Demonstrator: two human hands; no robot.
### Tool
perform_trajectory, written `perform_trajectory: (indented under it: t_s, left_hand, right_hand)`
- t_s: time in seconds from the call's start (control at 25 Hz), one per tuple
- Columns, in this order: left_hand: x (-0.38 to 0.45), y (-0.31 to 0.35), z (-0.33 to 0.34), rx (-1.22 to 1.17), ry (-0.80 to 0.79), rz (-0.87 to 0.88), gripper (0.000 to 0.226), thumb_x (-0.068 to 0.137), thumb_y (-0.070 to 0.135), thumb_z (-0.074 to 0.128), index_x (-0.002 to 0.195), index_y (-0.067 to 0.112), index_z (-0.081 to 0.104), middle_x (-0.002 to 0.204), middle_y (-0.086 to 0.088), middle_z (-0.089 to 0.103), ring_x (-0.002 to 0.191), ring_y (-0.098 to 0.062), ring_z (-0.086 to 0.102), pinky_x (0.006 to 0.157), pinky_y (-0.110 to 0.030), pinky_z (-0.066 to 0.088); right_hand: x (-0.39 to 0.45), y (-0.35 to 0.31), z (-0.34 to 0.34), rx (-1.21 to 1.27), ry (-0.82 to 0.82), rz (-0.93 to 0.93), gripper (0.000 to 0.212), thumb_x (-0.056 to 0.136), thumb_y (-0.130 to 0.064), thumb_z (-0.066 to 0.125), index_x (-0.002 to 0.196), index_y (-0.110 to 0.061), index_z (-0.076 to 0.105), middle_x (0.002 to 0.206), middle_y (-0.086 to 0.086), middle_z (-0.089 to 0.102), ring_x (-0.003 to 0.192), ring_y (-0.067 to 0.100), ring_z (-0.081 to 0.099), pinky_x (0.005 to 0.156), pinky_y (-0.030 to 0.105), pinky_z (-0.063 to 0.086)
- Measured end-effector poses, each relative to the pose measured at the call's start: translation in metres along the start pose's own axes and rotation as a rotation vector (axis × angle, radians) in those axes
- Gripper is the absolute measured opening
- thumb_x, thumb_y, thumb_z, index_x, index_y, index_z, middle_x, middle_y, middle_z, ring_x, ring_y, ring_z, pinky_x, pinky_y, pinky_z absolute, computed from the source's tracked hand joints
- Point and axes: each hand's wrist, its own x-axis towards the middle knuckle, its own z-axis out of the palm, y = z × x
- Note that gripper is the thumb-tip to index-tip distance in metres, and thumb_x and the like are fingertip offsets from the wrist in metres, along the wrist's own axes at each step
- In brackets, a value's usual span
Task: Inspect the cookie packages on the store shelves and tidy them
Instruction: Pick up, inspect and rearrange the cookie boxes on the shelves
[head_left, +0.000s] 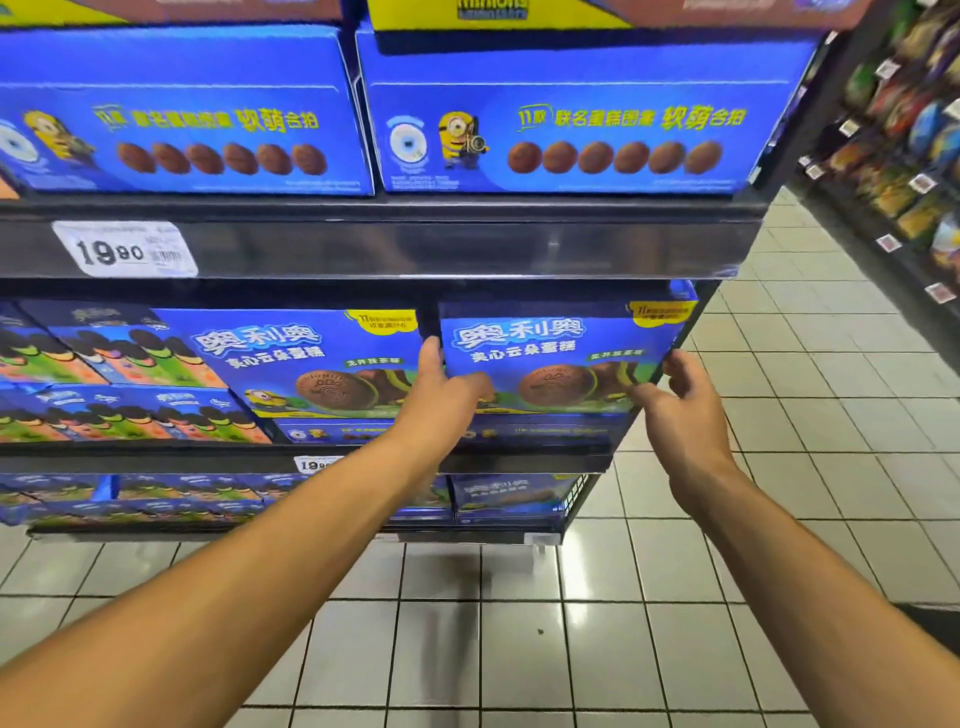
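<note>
Hands bracket a blue cookie box standing upright at the right end of the middle shelf: the left hand grips its left edge, fingers reaching up the side and thumb across the front, while the right hand holds its right edge with curled fingers and thumb on the front. A matching blue box stands just beside it on the left. Above, two larger blue boxes rest on the upper shelf over a 19.80 price tag.
</note>
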Motion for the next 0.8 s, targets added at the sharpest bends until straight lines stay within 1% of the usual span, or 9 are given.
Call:
perform_trajectory:
  t_s: [0.08, 0.16, 0.24, 0.32, 0.4, 0.48, 0.6, 0.68, 0.8]
  left_hand:
    - [0.000, 0.000, -0.001, 0.018, -0.015, 0.022, 0.040, 0.089, 0.003, 0.056, 0.123, 0.021, 0.049, 0.107, 0.006, 0.065, 0.092, -0.016, 0.057, 0.069, -0.028, 0.041]
    - [-0.001, -0.002, -0.002, 0.011, -0.040, 0.047, 0.039, 0.088, 0.001, 0.056, 0.119, 0.024, 0.052, 0.112, 0.004, 0.064, 0.084, -0.008, 0.058, 0.062, -0.022, 0.041]
    - [-0.004, -0.007, -0.005, -0.009, -0.041, 0.079, 0.040, 0.087, -0.004, 0.055, 0.115, 0.025, 0.054, 0.103, 0.010, 0.067, 0.072, 0.005, 0.060, 0.054, -0.013, 0.044]
    - [-0.010, -0.013, -0.010, -0.010, -0.029, 0.104, 0.042, 0.086, -0.006, 0.056, 0.117, 0.021, 0.056, 0.096, 0.015, 0.068, 0.068, 0.012, 0.061, 0.056, -0.006, 0.044]
    - [-0.019, -0.018, -0.015, -0.010, -0.035, 0.127, 0.047, 0.086, -0.005, 0.057, 0.125, 0.020, 0.054, 0.094, 0.023, 0.070, 0.074, 0.012, 0.062, 0.067, -0.012, 0.046]
    - [-0.032, -0.020, -0.016, -0.021, -0.052, 0.157, 0.052, 0.086, -0.004, 0.059, 0.130, 0.022, 0.049, 0.094, 0.031, 0.069, 0.076, 0.010, 0.063, 0.074, -0.022, 0.045]
    - [-0.061, -0.026, -0.020, -0.067, -0.089, 0.182, 0.065, 0.077, 0.009, 0.066, 0.135, 0.028, 0.044, 0.107, 0.030, 0.067, 0.095, 0.007, 0.064, 0.084, -0.027, 0.049]
    - [-0.086, -0.031, -0.025, -0.028, -0.096, 0.207, 0.074, 0.070, 0.018, 0.066, 0.138, 0.033, 0.041, 0.115, 0.027, 0.065, 0.108, 0.007, 0.060, 0.091, -0.019, 0.048]
    - [-0.116, -0.037, -0.044, -0.074, -0.050, 0.228, 0.080, 0.069, 0.015, 0.070, 0.141, 0.033, 0.040, 0.121, 0.027, 0.062, 0.110, 0.013, 0.055, 0.082, -0.007, 0.046]
  right_hand:
    - [0.001, 0.006, 0.001, 0.031, -0.017, -0.012, 0.027, 0.090, -0.011, 0.069, 0.113, -0.024, 0.064, 0.118, -0.007, 0.064, 0.103, -0.002, 0.061, 0.073, 0.012, 0.047]
    - [0.002, 0.011, 0.002, 0.060, -0.010, -0.007, 0.035, 0.089, -0.007, 0.069, 0.121, -0.020, 0.062, 0.123, -0.004, 0.063, 0.108, -0.003, 0.059, 0.077, 0.014, 0.048]
    - [0.001, 0.014, 0.000, 0.127, 0.023, 0.011, 0.035, 0.088, -0.006, 0.070, 0.119, -0.018, 0.058, 0.119, -0.005, 0.063, 0.099, -0.011, 0.058, 0.070, 0.005, 0.046]
    - [-0.003, 0.014, -0.005, 0.131, 0.038, 0.016, 0.031, 0.088, -0.008, 0.069, 0.112, -0.022, 0.055, 0.111, -0.011, 0.060, 0.085, -0.021, 0.056, 0.062, 0.000, 0.042]
    - [-0.008, 0.013, -0.010, 0.122, 0.019, 0.021, 0.028, 0.090, -0.010, 0.068, 0.104, -0.028, 0.052, 0.109, -0.013, 0.059, 0.085, -0.021, 0.055, 0.062, 0.001, 0.041]
    - [-0.018, 0.010, -0.014, 0.131, -0.002, 0.009, 0.029, 0.091, -0.009, 0.068, 0.098, -0.030, 0.049, 0.109, -0.007, 0.064, 0.092, -0.009, 0.060, 0.067, 0.003, 0.044]
    - [-0.045, 0.007, -0.018, 0.138, 0.012, -0.029, 0.036, 0.088, -0.006, 0.070, 0.100, -0.032, 0.049, 0.112, -0.008, 0.066, 0.105, 0.003, 0.064, 0.074, 0.010, 0.048]
    - [-0.073, 0.004, -0.023, 0.161, 0.035, -0.051, 0.040, 0.085, -0.006, 0.071, 0.103, -0.033, 0.049, 0.111, -0.015, 0.063, 0.104, -0.002, 0.063, 0.072, 0.010, 0.049]
    - [-0.108, -0.010, -0.024, 0.189, 0.007, -0.054, 0.043, 0.086, 0.000, 0.070, 0.108, -0.031, 0.049, 0.114, -0.015, 0.061, 0.093, -0.004, 0.065, 0.069, 0.016, 0.053]
